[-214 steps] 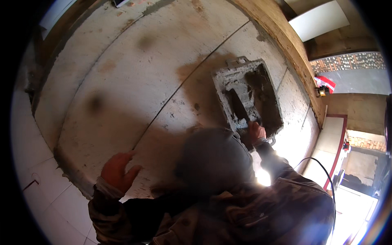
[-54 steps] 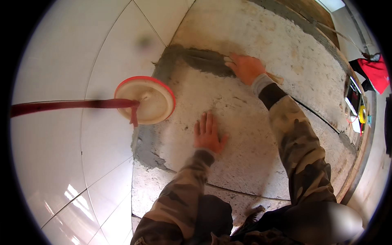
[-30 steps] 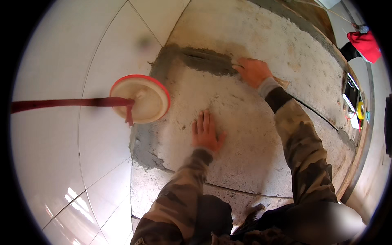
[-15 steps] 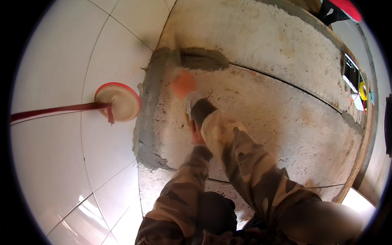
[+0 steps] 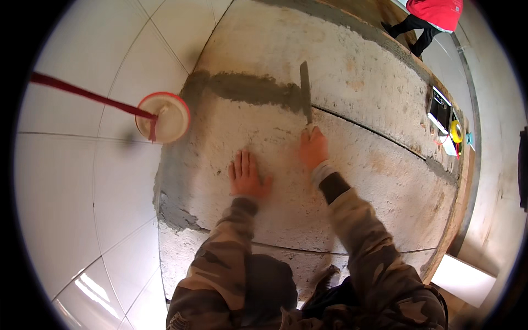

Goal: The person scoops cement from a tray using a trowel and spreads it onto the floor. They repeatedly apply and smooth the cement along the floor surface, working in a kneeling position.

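Observation:
My right hand [image 5: 313, 148] is wrapped round the handle of a trowel [image 5: 306, 91] with a long narrow blade. The blade lies over the right end of a patch of wet grey mortar [image 5: 247, 89], where a dark joint between concrete slabs [image 5: 385, 137] begins. Lower and to the left, my left hand [image 5: 247, 179] presses flat on the slab with its fingers spread, holding nothing. More grey mortar [image 5: 179, 215] runs down the slab's left edge along the white tiles.
A round, pale, red-rimmed suction cup or bowl-like disc [image 5: 163, 118] with a red strap [image 5: 88, 95] is on the white tiles [image 5: 60, 181]. At right lie an open dark case [image 5: 440, 109] and a yellow tape roll [image 5: 456, 131]. A person in red [image 5: 437, 14] stands at the far right.
My right hand has swung to the right with the trowel, and the mortar now reaches farther right along the joint. My left hand shows fully on the slab. The view has shifted.

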Demonstrator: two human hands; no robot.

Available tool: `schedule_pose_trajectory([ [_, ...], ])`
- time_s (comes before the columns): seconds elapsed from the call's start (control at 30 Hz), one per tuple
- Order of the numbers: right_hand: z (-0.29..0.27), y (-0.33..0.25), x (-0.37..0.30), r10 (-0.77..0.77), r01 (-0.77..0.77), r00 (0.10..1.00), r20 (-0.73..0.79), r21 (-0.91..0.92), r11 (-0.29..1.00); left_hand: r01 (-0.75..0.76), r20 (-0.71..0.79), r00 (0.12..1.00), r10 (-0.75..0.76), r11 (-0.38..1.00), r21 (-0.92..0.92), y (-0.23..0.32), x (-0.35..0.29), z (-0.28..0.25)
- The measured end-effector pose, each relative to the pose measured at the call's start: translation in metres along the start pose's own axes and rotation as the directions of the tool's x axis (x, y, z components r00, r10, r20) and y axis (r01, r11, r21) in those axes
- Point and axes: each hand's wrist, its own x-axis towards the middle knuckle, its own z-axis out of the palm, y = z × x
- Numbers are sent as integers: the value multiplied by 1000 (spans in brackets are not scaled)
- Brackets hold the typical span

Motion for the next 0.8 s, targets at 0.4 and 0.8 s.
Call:
schedule_pose_trajectory([
  [0.4,-67,60,65,-528,678,735,425,-441,588,-35,-65,997,32,998,-49,2,1,-3],
  [0.8,-110,70,112,-305,355,935,182,-535,767,4,-17,1000,-5,999,-39,3,0,-7],
])
